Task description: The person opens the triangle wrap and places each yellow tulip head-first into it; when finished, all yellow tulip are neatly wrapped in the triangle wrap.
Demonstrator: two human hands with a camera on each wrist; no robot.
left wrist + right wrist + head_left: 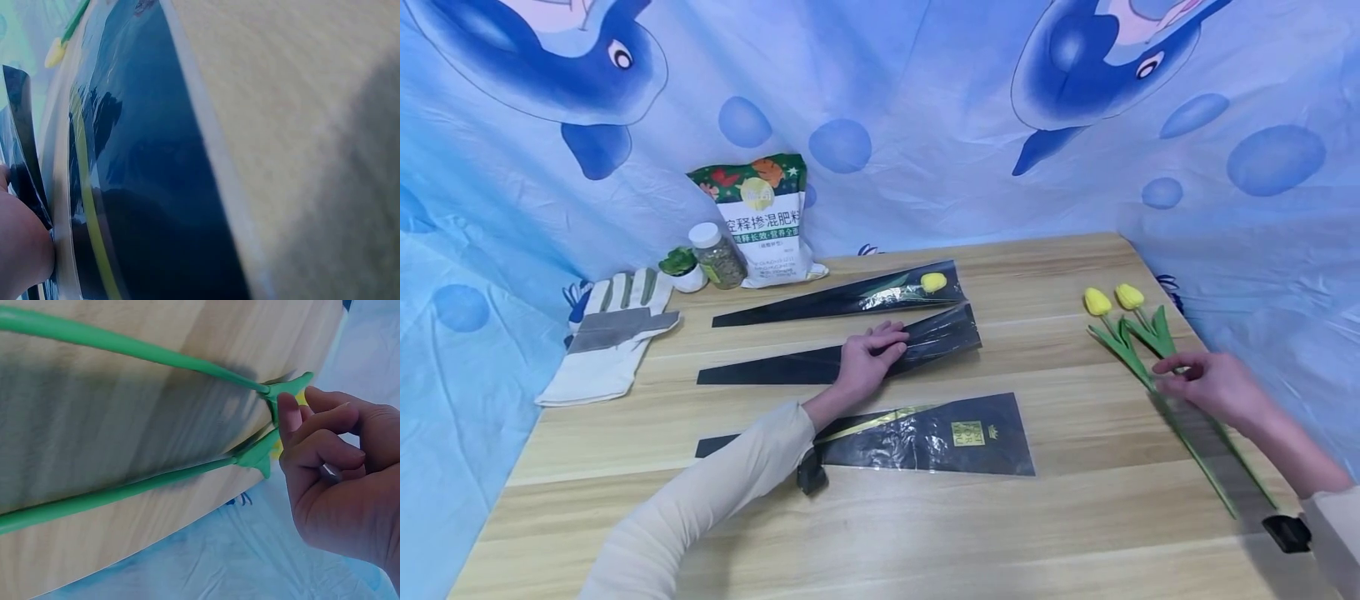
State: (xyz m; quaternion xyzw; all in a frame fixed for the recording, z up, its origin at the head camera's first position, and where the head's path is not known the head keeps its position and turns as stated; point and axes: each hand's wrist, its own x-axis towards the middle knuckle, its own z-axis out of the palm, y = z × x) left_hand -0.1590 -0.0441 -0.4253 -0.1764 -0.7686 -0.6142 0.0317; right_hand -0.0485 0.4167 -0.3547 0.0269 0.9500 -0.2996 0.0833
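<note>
Three black plastic flower sleeves lie across the wooden table. The far sleeve holds a yellow tulip. My left hand lies flat on the middle sleeve, fingers straight. The near sleeve, with its gold stripe, fills the left wrist view beside my left hand. Two loose yellow tulips lie at the right edge. My right hand pinches one by its stem near the leaves. In the right wrist view my right hand has curled fingers at the leaf joint of the green stems.
A white and grey work glove lies at the table's left edge. A fertiliser bag, a jar and a small potted plant stand at the back left. Blue dolphin-print cloth surrounds the table.
</note>
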